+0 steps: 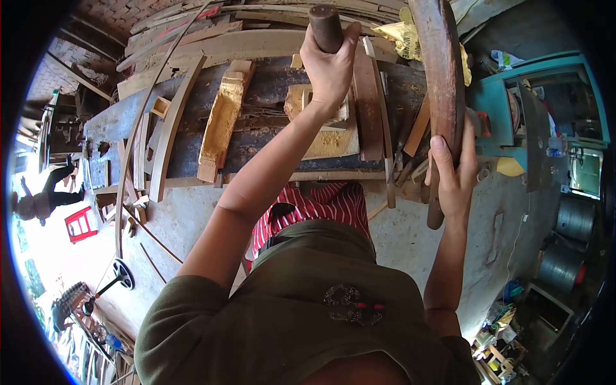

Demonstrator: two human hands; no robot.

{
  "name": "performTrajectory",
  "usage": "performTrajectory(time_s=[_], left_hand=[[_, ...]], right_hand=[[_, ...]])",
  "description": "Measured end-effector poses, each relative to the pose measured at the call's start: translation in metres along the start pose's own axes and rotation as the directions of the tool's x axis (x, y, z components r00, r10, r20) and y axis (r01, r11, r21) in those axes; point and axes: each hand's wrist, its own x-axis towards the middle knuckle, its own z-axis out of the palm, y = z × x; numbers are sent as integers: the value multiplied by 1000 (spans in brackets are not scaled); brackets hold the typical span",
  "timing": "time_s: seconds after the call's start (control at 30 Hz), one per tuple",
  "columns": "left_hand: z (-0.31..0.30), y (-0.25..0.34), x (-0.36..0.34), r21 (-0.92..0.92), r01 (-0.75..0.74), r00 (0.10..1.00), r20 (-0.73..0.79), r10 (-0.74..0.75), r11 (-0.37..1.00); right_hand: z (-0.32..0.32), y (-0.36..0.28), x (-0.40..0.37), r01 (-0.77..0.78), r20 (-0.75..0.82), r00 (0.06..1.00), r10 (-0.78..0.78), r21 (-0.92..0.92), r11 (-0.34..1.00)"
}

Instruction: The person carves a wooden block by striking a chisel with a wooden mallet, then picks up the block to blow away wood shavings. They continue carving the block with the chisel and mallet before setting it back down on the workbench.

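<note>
My left hand (pixel 328 74) is raised over the workbench, fingers wrapped round a short dark round wooden piece (pixel 325 29) whose blunt end points up. Below that wrist, a pale wooden block (pixel 333 142) with a cut-out lies on the dark, worn bench (pixel 260 131). My right hand (pixel 454 173) grips a long, thick, curved brown wooden piece (pixel 443 70), thumb across its near face and fingers behind. This piece runs nearly upright in view, past the top edge, its lower end near my forearm. To the left rests a hollowed yellowish wooden trough (pixel 221 122).
Wooden strips (pixel 176 128) and a brown board (pixel 369 109) lie across the bench, with stacked planks behind. On the right stands a teal cabinet-like frame (pixel 545 64). A red stool (pixel 81 224) and another person (pixel 48 196) are far left.
</note>
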Motion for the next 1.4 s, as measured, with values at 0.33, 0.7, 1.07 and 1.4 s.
performTrajectory(time_s=[0.33,0.7,1.07,1.4], left_hand=[[15,17,-25,79,-89,996,31,87,993],[38,25,-58,263,-197,971,188,150,945],[37,23,-59,292,-190,973,185,139,937],[36,17,-63,297,-211,966,209,152,931]], right_hand=[[-1,-19,10,88,-18,996,-88,-19,996],[2,-21,19,75,7,997,-75,59,995],[2,-18,15,14,17,1000,-15,82,997],[-4,-44,22,156,-27,988,-154,141,978]])
